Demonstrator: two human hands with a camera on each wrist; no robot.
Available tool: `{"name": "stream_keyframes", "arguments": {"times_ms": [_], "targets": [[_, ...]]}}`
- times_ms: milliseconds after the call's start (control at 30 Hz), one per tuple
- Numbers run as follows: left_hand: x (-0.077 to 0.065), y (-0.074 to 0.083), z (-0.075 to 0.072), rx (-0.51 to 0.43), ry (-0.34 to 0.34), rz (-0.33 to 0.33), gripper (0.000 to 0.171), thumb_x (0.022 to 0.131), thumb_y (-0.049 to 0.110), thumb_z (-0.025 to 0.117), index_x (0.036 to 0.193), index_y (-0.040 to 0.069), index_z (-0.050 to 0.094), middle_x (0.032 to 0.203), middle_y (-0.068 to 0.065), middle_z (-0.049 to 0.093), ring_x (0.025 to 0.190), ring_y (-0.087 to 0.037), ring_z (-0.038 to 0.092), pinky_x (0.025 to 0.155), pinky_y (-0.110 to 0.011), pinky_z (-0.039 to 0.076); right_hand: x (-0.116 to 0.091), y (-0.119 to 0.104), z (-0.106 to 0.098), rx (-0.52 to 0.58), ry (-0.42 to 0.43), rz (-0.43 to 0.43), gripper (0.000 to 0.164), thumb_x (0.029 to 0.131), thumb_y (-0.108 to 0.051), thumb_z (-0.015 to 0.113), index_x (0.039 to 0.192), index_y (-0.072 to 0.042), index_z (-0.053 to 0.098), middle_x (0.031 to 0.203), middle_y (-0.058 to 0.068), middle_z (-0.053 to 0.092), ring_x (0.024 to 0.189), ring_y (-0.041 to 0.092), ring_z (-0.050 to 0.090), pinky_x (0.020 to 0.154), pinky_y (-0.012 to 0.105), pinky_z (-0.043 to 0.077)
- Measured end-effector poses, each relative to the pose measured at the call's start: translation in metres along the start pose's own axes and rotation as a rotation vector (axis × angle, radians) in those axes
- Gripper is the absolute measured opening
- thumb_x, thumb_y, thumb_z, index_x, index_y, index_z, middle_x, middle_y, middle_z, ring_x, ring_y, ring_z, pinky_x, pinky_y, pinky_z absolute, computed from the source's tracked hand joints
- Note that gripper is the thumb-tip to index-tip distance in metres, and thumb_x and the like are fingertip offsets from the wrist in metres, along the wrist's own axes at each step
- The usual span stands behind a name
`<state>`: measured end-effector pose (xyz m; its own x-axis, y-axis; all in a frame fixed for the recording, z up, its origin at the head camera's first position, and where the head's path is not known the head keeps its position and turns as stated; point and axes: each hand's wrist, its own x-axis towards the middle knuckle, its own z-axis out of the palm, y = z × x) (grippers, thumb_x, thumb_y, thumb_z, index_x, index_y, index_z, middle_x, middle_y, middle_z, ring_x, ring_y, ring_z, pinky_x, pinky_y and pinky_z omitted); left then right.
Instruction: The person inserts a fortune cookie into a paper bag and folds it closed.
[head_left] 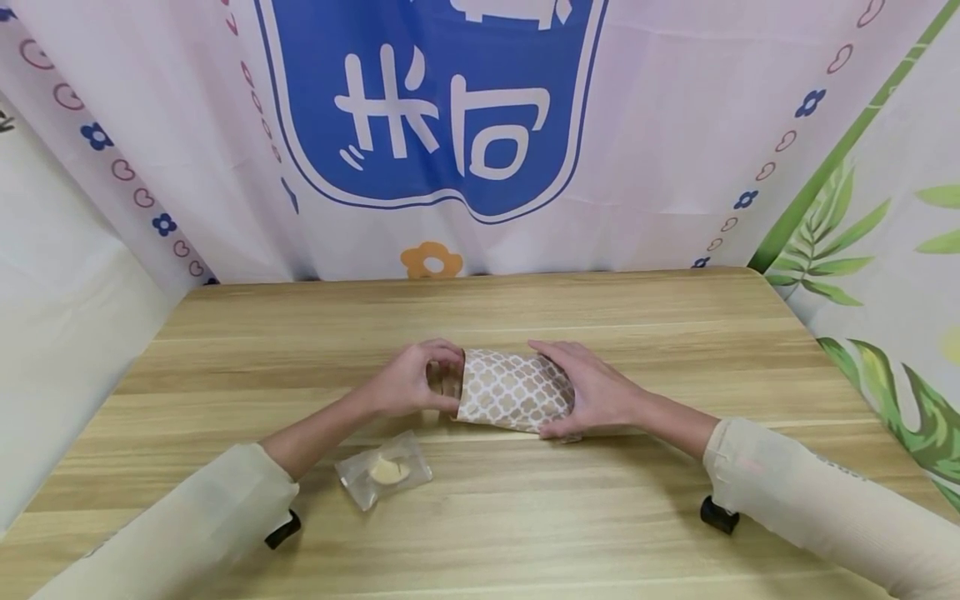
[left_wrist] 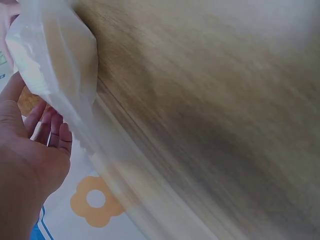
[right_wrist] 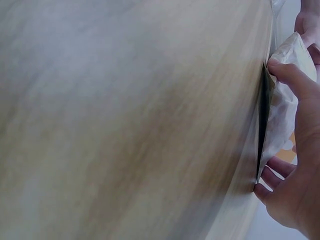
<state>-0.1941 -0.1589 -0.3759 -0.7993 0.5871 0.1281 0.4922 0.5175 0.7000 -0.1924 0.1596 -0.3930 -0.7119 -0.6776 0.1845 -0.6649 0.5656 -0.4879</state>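
Observation:
A paper bag [head_left: 513,387] with a white lattice print on tan lies flat on the wooden table, its mouth facing left. My right hand [head_left: 592,387] grips the bag's right end, thumb at the near edge and fingers over the far edge. At the mouth, my left hand [head_left: 416,379] curls, fingertips on the far rim and thumb on the near rim. Something brown shows in the gap between thumb and fingers, too little to name. Just in front of the left hand lies a clear plastic packet [head_left: 412,454] with a pale round piece [head_left: 388,469] inside.
The wooden table [head_left: 637,517] runs back to a printed curtain [head_left: 660,150] with a blue emblem. A leaf-patterned cloth [head_left: 862,275] hangs at the right side. Black straps [head_left: 718,515] show under both sleeves.

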Motion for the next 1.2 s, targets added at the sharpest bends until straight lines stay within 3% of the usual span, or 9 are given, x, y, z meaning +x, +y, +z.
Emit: {"name": "stream_keyframes", "arguments": {"times_ms": [300,533,700,833,967,1200], "targets": [[0.004,0.002,0.006,0.001,0.007,0.005,0.045,0.071,0.004,0.084,0.112,-0.009,0.072,0.125,-0.022,0.067,0.106,-0.031,0.063,0.084,-0.035,0.056,0.0,0.001,0.001,0.006,0.001,0.001,0.117,0.068,-0.051,0.091,0.158,-0.002,0.035,0.152,0.021,0.05,0.141,0.042,0.044,0.112,0.064,0.038],[-0.001,0.001,0.002,-0.06,0.001,0.008,0.053,0.073,0.006,0.092,0.119,-0.01,0.07,0.133,-0.026,0.065,0.123,-0.042,0.06,0.107,-0.052,0.049,-0.001,0.002,0.002,0.026,-0.001,0.007,0.119,0.068,-0.051,0.093,0.159,-0.002,0.034,0.152,0.021,0.05,0.141,0.042,0.043,0.112,0.065,0.038],[-0.005,-0.002,-0.003,-0.058,0.004,0.009,0.06,0.072,0.013,0.095,0.123,-0.007,0.07,0.136,-0.025,0.063,0.128,-0.043,0.058,0.109,-0.053,0.047,-0.001,0.002,0.002,0.023,-0.001,0.005,0.119,0.068,-0.052,0.093,0.159,-0.002,0.034,0.152,0.02,0.05,0.142,0.042,0.043,0.112,0.065,0.038],[-0.008,-0.003,-0.006,-0.067,0.015,-0.007,0.058,0.072,0.015,0.095,0.122,-0.004,0.071,0.132,-0.021,0.067,0.117,-0.036,0.063,0.093,-0.046,0.056,-0.001,0.002,0.001,0.019,-0.003,0.007,0.12,0.067,-0.052,0.093,0.159,-0.002,0.034,0.152,0.02,0.049,0.142,0.042,0.043,0.113,0.065,0.038],[-0.012,-0.005,-0.012,-0.067,0.036,-0.002,0.05,0.075,0.015,0.093,0.117,-0.002,0.073,0.12,-0.015,0.072,0.097,-0.031,0.062,0.075,-0.036,0.054,-0.001,0.003,0.001,0.015,-0.005,0.013,0.12,0.067,-0.052,0.092,0.159,-0.003,0.034,0.153,0.02,0.049,0.142,0.042,0.042,0.113,0.064,0.037],[-0.024,-0.005,-0.024,-0.03,-0.002,0.004,0.035,0.081,0.01,0.088,0.11,-0.003,0.074,0.104,-0.013,0.073,0.089,-0.029,0.063,0.071,-0.034,0.056,-0.001,0.003,0.001,0.014,-0.006,0.013,0.119,0.067,-0.051,0.092,0.159,-0.004,0.035,0.154,0.02,0.048,0.142,0.042,0.042,0.112,0.064,0.038]]}}
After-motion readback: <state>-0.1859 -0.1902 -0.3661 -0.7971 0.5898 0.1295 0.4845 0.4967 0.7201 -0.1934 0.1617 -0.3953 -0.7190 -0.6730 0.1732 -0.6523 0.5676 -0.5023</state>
